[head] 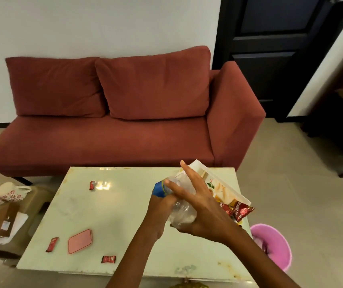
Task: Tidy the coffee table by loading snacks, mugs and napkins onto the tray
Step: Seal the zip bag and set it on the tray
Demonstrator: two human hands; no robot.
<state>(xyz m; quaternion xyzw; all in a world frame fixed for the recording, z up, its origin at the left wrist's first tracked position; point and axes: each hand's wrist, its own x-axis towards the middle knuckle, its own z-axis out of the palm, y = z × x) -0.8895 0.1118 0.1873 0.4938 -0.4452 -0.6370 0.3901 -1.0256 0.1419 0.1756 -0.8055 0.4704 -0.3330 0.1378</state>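
Observation:
Both my hands hold a crumpled clear plastic packet (182, 214) with a blue end (159, 189) over the right side of the coffee table (124, 215). My left hand (159, 206) grips it from below, near the blue end. Over the top lies my right hand (199, 202), fingers spread and thumb curled beneath. Behind my hands, a white tray (226, 185) with a floral inside sits tilted at the table's right edge, holding red snack packets (243, 210). Three small red sweets lie on the table: one far left (92, 185), one near left (52, 244), one near the front (108, 259).
A pink flat lid (80, 241) lies near the front left of the table. A low stool on the left carries two floral mugs (10, 192), white napkins (20, 222) and a brown packet (2, 223). A pink bin (276, 246) stands by the table's right corner. A red sofa (114, 132) is behind.

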